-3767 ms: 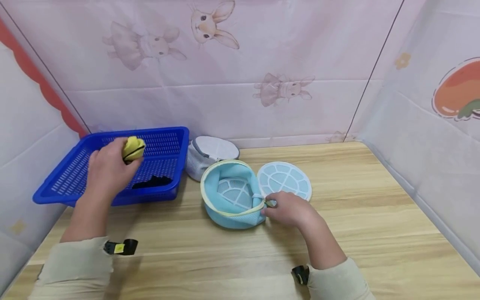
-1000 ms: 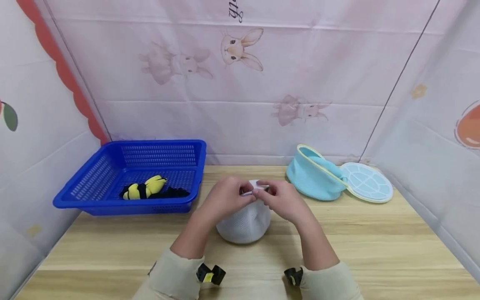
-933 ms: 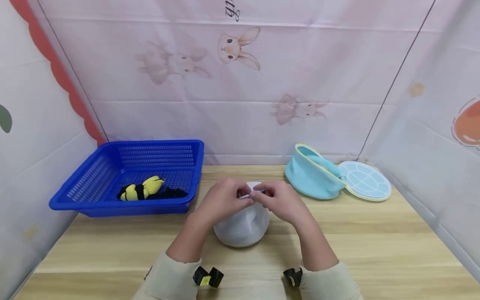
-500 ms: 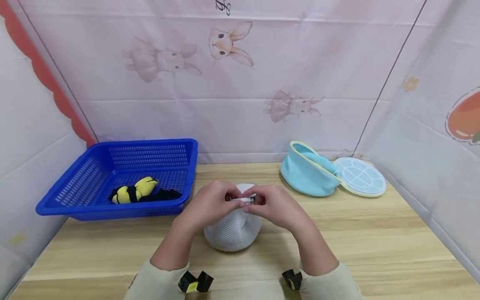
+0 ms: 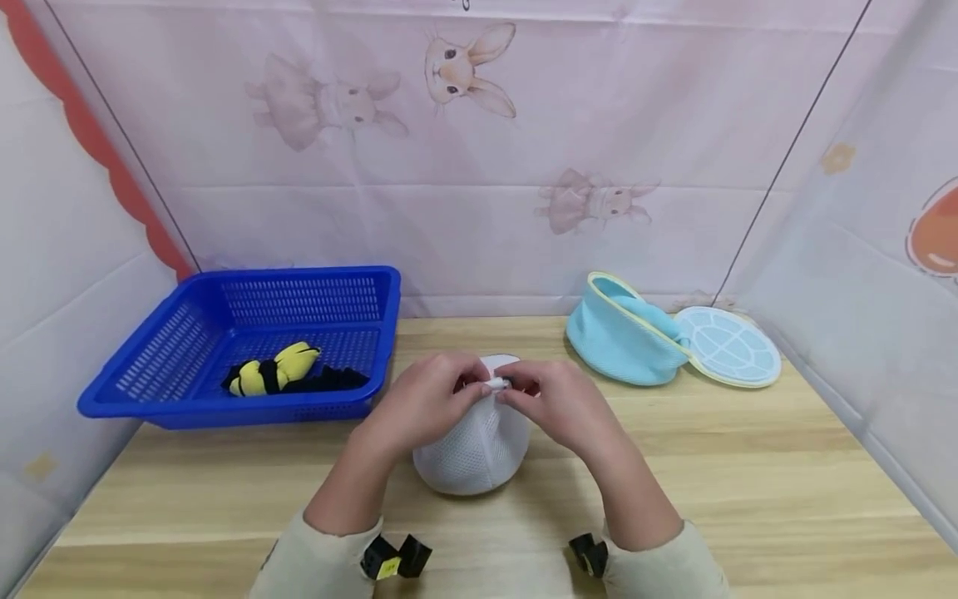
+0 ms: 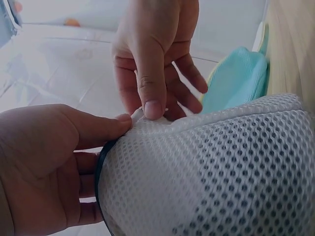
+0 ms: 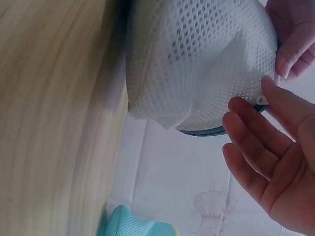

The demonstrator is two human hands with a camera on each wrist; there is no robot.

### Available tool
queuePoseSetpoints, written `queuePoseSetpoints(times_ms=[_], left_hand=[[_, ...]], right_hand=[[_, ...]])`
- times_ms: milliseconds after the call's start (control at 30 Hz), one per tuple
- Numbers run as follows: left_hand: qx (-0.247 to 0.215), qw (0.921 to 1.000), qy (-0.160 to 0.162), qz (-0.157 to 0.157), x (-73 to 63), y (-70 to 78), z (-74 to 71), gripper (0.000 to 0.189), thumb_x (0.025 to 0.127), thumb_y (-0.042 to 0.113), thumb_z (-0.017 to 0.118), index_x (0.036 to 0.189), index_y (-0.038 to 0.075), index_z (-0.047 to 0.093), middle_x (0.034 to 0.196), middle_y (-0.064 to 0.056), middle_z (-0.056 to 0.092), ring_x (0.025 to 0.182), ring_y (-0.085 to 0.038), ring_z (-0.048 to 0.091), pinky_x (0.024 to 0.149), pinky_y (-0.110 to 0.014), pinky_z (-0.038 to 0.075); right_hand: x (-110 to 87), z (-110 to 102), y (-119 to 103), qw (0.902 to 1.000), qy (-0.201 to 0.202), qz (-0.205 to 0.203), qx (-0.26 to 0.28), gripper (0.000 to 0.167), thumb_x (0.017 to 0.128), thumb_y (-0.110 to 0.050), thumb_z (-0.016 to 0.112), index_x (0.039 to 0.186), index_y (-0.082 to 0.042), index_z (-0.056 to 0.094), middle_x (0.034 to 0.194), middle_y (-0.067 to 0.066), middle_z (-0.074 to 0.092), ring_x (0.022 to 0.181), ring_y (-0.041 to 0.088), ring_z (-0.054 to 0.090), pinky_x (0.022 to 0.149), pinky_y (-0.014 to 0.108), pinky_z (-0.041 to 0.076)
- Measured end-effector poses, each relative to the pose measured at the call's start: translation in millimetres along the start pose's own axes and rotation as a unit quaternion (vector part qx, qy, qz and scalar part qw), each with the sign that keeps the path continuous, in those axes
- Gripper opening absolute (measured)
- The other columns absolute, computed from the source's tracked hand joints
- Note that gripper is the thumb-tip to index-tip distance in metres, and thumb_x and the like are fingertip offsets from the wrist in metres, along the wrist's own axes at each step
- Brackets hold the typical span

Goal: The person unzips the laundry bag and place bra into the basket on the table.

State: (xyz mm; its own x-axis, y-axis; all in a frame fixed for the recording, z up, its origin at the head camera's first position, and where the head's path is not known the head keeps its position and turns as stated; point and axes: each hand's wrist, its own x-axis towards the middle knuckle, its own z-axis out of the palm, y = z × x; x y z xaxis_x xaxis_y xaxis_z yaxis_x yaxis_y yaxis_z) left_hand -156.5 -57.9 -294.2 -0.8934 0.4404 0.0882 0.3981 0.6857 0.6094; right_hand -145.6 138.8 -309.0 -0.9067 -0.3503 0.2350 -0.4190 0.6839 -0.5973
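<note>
A white mesh laundry bag with a dark zipper edge stands on the table in front of me. My left hand pinches its upper edge between thumb and fingers. Beside it, my right hand pinches the same edge at the zipper. In the right wrist view, a small white zipper pull shows by the right thumb. The left wrist view has both thumbs close together on the mesh. What lies inside the bag is hidden.
At the left, a blue plastic basket holds a yellow-and-black cloth bundle and a black cloth piece. A light blue mesh bag with its round lid unzipped lies at the back right. Printed sheets enclose the wooden table.
Earlier, my left hand held the yellow bundle over the basket and my right the blue bag's rim. Now the bundle lies inside, the blue bag is farther right, and both hands grip the white bag.
</note>
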Motion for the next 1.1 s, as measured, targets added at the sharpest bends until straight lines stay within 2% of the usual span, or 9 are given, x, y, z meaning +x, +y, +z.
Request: queuePoseSetpoints(times_ms=[100, 300, 433, 533, 667, 767, 933, 1100], left_hand=[[-0.001, 1.0, 0.0, -0.002, -0.2, 2.1, -0.3, 0.006, 0.093, 0.021, 0.069, 0.097, 0.018, 0.071, 0.085, 0.008, 0.065, 0.079, -0.011, 0.058, 0.073, -0.029, 0.052], [-0.008, 0.9999, -0.013, -0.006, -1.3, 4.7, -1.0, 0.011, 0.092, 0.024, 0.071, 0.102, 0.019, 0.07, 0.082, 0.008, 0.062, 0.076, -0.012, 0.057, 0.068, -0.028, 0.05], [0.009, 0.9999, 0.002, 0.011, -0.5, 6.0, 1.0, 0.016, 0.088, 0.025, 0.075, 0.102, 0.019, 0.07, 0.083, 0.007, 0.061, 0.075, -0.011, 0.056, 0.066, -0.027, 0.05], [0.039, 0.9987, 0.021, 0.024, -0.1, 6.2, 5.8, 0.017, 0.086, 0.027, 0.077, 0.1, 0.019, 0.071, 0.086, 0.007, 0.063, 0.076, -0.01, 0.057, 0.067, -0.027, 0.05], [0.073, 0.9956, 0.047, 0.036, -0.1, 7.9, 11.7, 0.016, 0.088, 0.026, 0.076, 0.101, 0.018, 0.074, 0.094, 0.006, 0.067, 0.083, -0.01, 0.062, 0.072, -0.03, 0.052], [0.085, 0.9939, 0.057, 0.041, -0.1, 10.5, 13.3, 0.015, 0.089, 0.024, 0.074, 0.102, 0.018, 0.075, 0.096, 0.006, 0.068, 0.085, -0.011, 0.063, 0.073, -0.032, 0.053], [0.088, 0.9944, 0.044, 0.039, -1.3, 10.3, 12.4, 0.012, 0.089, 0.023, 0.074, 0.1, 0.019, 0.077, 0.094, 0.007, 0.068, 0.083, -0.01, 0.062, 0.073, -0.032, 0.052], [0.073, 0.9963, 0.034, 0.032, -1.2, 5.1, 4.8, 0.011, 0.089, 0.018, 0.074, 0.1, 0.019, 0.077, 0.099, 0.007, 0.07, 0.088, -0.01, 0.065, 0.078, -0.032, 0.055]], right_hand=[[-0.1, 0.2, 0.8, 0.9999, 0.012, 0.0, 0.001, 0.024, 0.085, -0.016, 0.077, 0.109, -0.015, 0.076, 0.084, -0.007, 0.072, 0.077, 0.006, 0.065, 0.068, 0.024, 0.055], [-0.6, -3.2, 1.5, 0.9994, 0.017, -0.03, -0.003, 0.02, 0.086, -0.007, 0.074, 0.105, -0.013, 0.077, 0.079, -0.006, 0.069, 0.066, 0.006, 0.056, 0.063, 0.022, 0.052], [-1.2, -7.7, -0.9, 0.9992, 0.012, -0.037, 0.004, 0.019, 0.089, -0.01, 0.071, 0.106, -0.014, 0.076, 0.087, -0.005, 0.072, 0.067, 0.006, 0.056, 0.063, 0.023, 0.051], [-2.8, -7.9, -3.2, 0.9992, 0.017, -0.035, 0.007, 0.016, 0.091, -0.01, 0.069, 0.104, -0.013, 0.077, 0.092, -0.005, 0.074, 0.07, 0.006, 0.058, 0.064, 0.023, 0.052], [-2.7, -4.6, -5.4, 0.9971, 0.049, -0.054, -0.02, 0.013, 0.09, -0.008, 0.066, 0.096, -0.012, 0.077, 0.086, -0.004, 0.073, 0.07, 0.006, 0.06, 0.065, 0.024, 0.052], [-0.6, -1.7, -5.5, 0.9939, 0.076, -0.069, -0.041, 0.011, 0.085, -0.004, 0.067, 0.088, -0.012, 0.075, 0.077, -0.005, 0.068, 0.066, 0.005, 0.056, 0.062, 0.023, 0.05], [-0.2, 1.8, -4.0, 0.9923, 0.088, -0.077, -0.041, 0.013, 0.076, -0.001, 0.069, 0.079, -0.013, 0.071, 0.067, -0.007, 0.061, 0.061, 0.004, 0.051, 0.057, 0.02, 0.047], [0.4, -0.4, -2.8, 0.9917, 0.098, -0.072, -0.043, 0.012, 0.077, 0.0, 0.068, 0.078, -0.012, 0.071, 0.067, -0.006, 0.062, 0.06, 0.004, 0.051, 0.055, 0.02, 0.047]])
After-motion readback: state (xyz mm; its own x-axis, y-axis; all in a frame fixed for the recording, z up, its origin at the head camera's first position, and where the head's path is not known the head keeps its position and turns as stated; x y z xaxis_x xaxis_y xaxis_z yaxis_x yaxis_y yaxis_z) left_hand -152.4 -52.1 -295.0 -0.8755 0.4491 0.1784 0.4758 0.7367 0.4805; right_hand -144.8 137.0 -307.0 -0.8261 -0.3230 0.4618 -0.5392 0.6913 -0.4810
